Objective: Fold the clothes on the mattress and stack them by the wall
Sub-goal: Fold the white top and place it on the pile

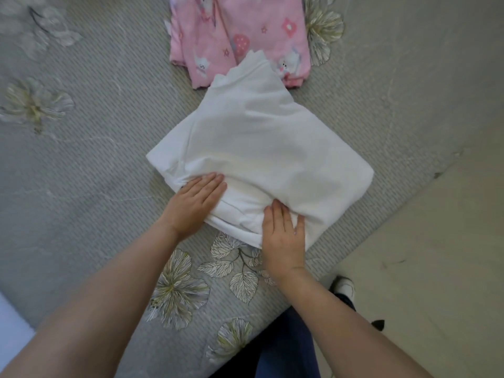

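Note:
A white garment [253, 148], folded into a thick bundle, lies on the grey flower-print mattress [90, 165] in the middle of the view. My left hand [195, 204] lies flat on its near left edge with straight fingers. My right hand [283, 236] rests on the near edge to the right, fingertips slipped into a fold of the white cloth. A folded pink printed garment [240, 36] lies farther off, its near corner under the white bundle's far tip.
The mattress edge runs diagonally from lower middle to right. Beyond it is a pale floor [425, 255]. My dark blue trouser leg [289, 347] and a white shoe [345, 287] show beside the mattress edge.

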A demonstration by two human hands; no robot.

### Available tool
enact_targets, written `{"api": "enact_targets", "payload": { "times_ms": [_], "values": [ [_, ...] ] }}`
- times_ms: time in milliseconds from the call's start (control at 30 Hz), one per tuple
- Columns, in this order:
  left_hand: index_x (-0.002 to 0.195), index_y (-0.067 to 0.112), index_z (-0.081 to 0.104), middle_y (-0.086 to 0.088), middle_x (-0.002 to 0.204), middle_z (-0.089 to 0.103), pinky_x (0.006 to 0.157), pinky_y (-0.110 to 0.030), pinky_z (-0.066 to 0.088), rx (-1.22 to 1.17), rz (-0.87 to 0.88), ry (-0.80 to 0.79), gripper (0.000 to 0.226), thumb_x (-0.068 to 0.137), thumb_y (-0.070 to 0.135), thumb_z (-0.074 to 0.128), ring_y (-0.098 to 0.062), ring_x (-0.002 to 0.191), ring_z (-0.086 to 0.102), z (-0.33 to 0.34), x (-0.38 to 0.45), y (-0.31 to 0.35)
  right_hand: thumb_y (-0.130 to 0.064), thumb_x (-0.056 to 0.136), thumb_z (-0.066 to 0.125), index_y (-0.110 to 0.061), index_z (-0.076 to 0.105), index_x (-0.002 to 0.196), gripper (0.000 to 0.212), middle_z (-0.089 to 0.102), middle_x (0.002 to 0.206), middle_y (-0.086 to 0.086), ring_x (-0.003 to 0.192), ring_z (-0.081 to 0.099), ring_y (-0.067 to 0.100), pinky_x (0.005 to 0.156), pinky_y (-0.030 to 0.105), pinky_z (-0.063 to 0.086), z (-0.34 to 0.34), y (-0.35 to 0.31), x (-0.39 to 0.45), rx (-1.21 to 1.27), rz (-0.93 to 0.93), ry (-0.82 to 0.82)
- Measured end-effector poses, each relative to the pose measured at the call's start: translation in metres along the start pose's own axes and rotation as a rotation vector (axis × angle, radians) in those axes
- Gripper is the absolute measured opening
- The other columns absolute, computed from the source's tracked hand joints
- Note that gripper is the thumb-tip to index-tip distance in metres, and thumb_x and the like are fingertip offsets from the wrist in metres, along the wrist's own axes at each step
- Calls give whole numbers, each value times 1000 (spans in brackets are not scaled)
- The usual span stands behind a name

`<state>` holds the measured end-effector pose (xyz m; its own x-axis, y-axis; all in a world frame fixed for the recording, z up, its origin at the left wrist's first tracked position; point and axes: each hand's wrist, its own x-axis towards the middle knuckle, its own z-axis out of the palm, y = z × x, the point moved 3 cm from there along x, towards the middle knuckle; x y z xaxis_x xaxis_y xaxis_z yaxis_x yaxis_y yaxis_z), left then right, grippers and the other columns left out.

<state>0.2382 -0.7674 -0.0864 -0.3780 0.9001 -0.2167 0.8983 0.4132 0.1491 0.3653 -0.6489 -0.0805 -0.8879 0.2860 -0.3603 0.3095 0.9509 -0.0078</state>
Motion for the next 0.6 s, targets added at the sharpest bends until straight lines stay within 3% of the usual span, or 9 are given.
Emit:
{"api": "enact_targets", "payload": {
  "times_ms": [133, 200, 300, 400, 433, 500, 533, 600],
  "values": [
    [91, -10, 69, -23, 92, 70, 61, -48, 55, 9, -66, 137, 39, 72, -1, 36, -36, 79, 69, -14, 17, 4, -4, 45, 75, 3, 68, 90, 46, 70, 83, 14, 71, 68, 27, 64, 30, 52, -25, 36, 21, 163, 1, 2],
    [86, -12, 68, -26, 85, 69, 55, -47, 54, 13, -92, 184, 38, 71, -1, 36, -38, 71, 69, -29, 33, 12, 3, 56, 70, 8, 62, 101, 46, 66, 90, 22, 77, 66, 32, 66, 31, 49, -43, 58, 29, 205, -31, -41],
    [85, -13, 68, -26, 82, 69, 51, -45, 54, 36, -58, 294, 37, 75, -3, 33, -38, 69, 69, -65, 56, 32, -2, 72, 62, 6, 48, 122, 52, 60, 112, 18, 95, 61, 26, 73, 30, 45, -71, 97, 33, 50, -116, 4],
    [84, -10, 70, -22, 82, 71, 54, -39, 55, 127, 66, 470, 53, 94, -1, 19, -34, 71, 70, -116, 88, 53, 6, 37, 83, 14, 65, 94, 60, 68, 80, 24, 59, 67, 29, 41, 27, 47, -120, 145, 28, 42, -126, 118],
    [84, -9, 70, -22, 82, 71, 54, -38, 55, 159, 92, 499, 49, 93, -3, 22, -33, 71, 70, -137, 102, 61, 11, 33, 83, 18, 64, 91, 61, 67, 79, 30, 56, 67, 34, 38, 31, 48, -134, 162, 27, 62, -124, 186],
    [84, -10, 69, -23, 82, 70, 52, -39, 55, 237, 120, 525, 25, 77, -12, 45, -34, 70, 70, -178, 133, 78, 15, 47, 78, 23, 56, 103, 61, 61, 96, 39, 75, 67, 42, 53, 40, 54, -171, 195, 29, -4, -93, 257],
    [84, -11, 69, -24, 82, 70, 52, -39, 55, 272, 137, 533, 24, 70, -11, 49, -35, 70, 70, -201, 147, 88, 16, 52, 76, 23, 54, 107, 60, 59, 102, 40, 82, 67, 43, 60, 42, 55, -190, 212, 27, -32, -81, 325],
    [85, -10, 69, -24, 84, 70, 52, -40, 55, 324, 170, 558, 33, 70, -5, 41, -35, 72, 70, -243, 176, 111, 16, 41, 80, 22, 61, 95, 58, 64, 90, 38, 71, 68, 42, 51, 42, 54, -220, 250, 21, -50, -57, 404]
  ]
}}
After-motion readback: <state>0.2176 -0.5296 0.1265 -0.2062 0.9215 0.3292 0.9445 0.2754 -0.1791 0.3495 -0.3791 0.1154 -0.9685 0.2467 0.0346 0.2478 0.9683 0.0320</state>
